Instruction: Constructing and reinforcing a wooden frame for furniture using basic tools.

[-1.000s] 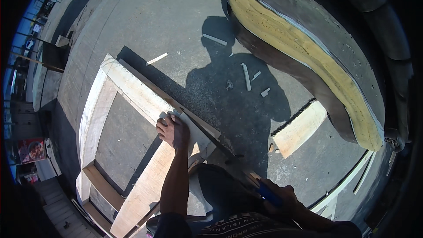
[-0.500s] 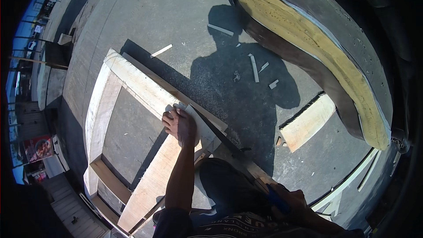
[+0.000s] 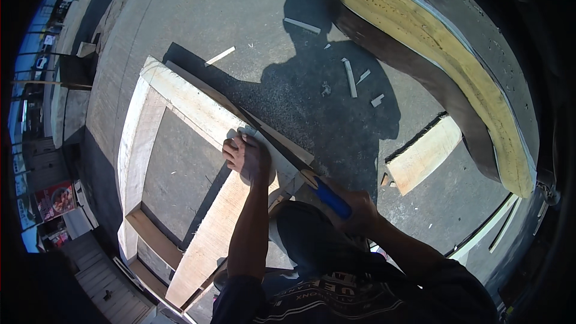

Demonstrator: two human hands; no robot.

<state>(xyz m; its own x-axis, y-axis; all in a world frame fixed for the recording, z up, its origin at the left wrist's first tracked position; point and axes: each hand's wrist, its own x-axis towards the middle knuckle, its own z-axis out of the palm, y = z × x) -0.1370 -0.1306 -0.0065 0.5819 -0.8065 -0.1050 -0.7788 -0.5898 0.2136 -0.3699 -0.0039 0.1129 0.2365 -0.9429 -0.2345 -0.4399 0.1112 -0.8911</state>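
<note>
My right hand [image 3: 359, 210] is wrapped round the blue handle [image 3: 333, 199] of a handsaw. The saw's dark blade [image 3: 279, 150] runs up and left from the handle, along the pale board at the near right of a wooden frame [image 3: 198, 108]. My left hand [image 3: 246, 157] presses down on this board, its fingers bent over the wood right beside the blade. A wide plank [image 3: 204, 243] slants from beneath my left forearm toward the lower left. How deep the blade sits in the wood is hidden.
Thin offcuts [image 3: 350, 78] lie scattered on the concrete ground [image 3: 240, 0]. A larger curved wood piece [image 3: 423, 155] rests at the right. Beyond it stretches a long yellow and dark padded cushion [image 3: 444, 42]. Slim wooden strips [image 3: 489, 228] lie at the lower right.
My right hand has pushed the saw forward, up and to the left, so its handle is now close to the board. My left hand stays on the wood.
</note>
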